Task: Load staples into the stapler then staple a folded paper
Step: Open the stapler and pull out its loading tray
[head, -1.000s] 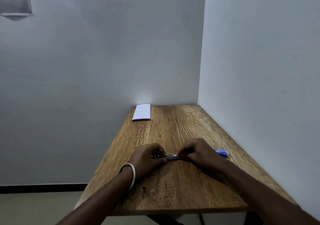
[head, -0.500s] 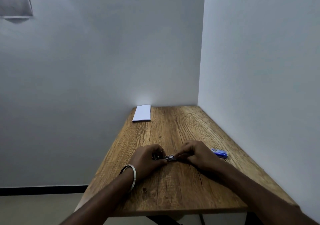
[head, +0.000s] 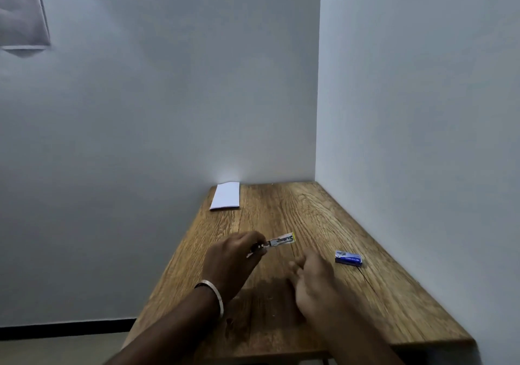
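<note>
One wooden counter [head: 281,322], set into a wall corner, carries everything. Stapler [head: 277,243]: one, small, held off the surface over the middle of the counter by the left hand [head: 233,260]. The fingers [head: 254,239] of that hand are curled round its near end; the far end, with a yellow tip, sticks out toward the right wall. Whether staples sit inside it cannot be told; the detail is too small. Staple box [head: 348,258]: one, blue, lying flat near the counter's right edge, apart from both hands; contents not visible, and whether it is open or closed cannot be told. Folded paper [head: 226,196]: one, white, flat at the far left corner of the counter, close to the back wall, well apart from the stapler. Right hand [head: 313,283]: over the counter between the stapler and the blue box, blurred, fingers [head: 295,266] loosely spread, grasping nothing. One metal bangle [head: 215,294] circles the left wrist. Count: one stapler, one box, one paper, two hands.
</note>
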Demonstrator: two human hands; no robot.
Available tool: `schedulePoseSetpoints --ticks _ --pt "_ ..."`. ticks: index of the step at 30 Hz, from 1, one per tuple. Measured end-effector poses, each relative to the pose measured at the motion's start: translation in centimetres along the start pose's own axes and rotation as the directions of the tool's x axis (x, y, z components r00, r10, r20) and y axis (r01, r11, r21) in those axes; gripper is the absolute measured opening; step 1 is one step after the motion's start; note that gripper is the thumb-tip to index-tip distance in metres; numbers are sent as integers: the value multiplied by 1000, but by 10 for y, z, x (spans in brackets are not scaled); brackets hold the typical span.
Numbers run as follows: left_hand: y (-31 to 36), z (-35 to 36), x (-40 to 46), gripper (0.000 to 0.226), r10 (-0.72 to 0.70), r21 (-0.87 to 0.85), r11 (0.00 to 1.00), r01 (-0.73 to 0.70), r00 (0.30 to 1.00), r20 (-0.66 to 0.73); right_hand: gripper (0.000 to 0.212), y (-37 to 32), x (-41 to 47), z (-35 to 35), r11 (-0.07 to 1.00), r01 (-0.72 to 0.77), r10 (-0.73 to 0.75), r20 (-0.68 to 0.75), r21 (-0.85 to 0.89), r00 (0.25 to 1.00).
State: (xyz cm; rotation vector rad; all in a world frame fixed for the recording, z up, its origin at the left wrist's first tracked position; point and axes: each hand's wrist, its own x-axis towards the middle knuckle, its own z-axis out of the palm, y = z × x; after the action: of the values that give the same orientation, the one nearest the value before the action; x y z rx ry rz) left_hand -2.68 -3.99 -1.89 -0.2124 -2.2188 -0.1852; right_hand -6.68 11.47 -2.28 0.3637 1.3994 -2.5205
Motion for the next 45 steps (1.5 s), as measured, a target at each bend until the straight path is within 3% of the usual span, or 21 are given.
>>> schedulePoseSetpoints --ticks 3,6,13,17,20,23,26,28,31,33,36,39,45 --pt "7 -1 2 4 294 169 947 -273 949 -113 33 -6 -8 13 951 -182 160 106 249 981" --pt "11 6 -3 10 521 289 829 -479 849 -87 44 -7 -12 23 862 -275 202 210 425 957" --pt "8 6 -3 9 513 286 835 -470 853 -97 40 -2 -11 21 880 -249 161 240 405 957" --pt "12 3 -2 7 342 165 926 -339 940 8 33 -1 -9 16 908 -208 139 208 364 968" --pt "14 0 1 14 34 -19 999 -33 997 69 34 -5 -2 6 976 -173 137 241 136 961" --pt "4 1 3 15 -235 -234 936 261 963 135 17 -15 12 -4 985 -140 163 267 -102 950" --pt "-10 1 4 16 -340 -324 850 416 902 266 13 -40 34 -12 954 -41 128 281 -296 951" --pt "-17 3 2 16 -343 -328 821 466 864 369 20 -62 51 -15 853 118 49 303 -508 952" --pt "-25 8 -3 15 -337 -275 824 495 818 466 25 -89 69 -16 457 372 -47 396 -808 917" --pt "-27 12 -4 14 -333 -257 834 489 816 473 25 -98 80 -17 192 440 -50 439 -877 897" --pt "-27 16 -3 14 -322 -231 854 466 822 470 19 -98 94 -19 -57 470 -26 472 -881 881" --pt "-26 20 -5 16 -323 -195 870 452 823 467 13 -93 101 -19 -190 476 -73 496 -859 865" --pt "-28 24 -7 16 -312 -187 881 435 830 462 13 -84 108 -18 -246 500 -170 545 -830 821"
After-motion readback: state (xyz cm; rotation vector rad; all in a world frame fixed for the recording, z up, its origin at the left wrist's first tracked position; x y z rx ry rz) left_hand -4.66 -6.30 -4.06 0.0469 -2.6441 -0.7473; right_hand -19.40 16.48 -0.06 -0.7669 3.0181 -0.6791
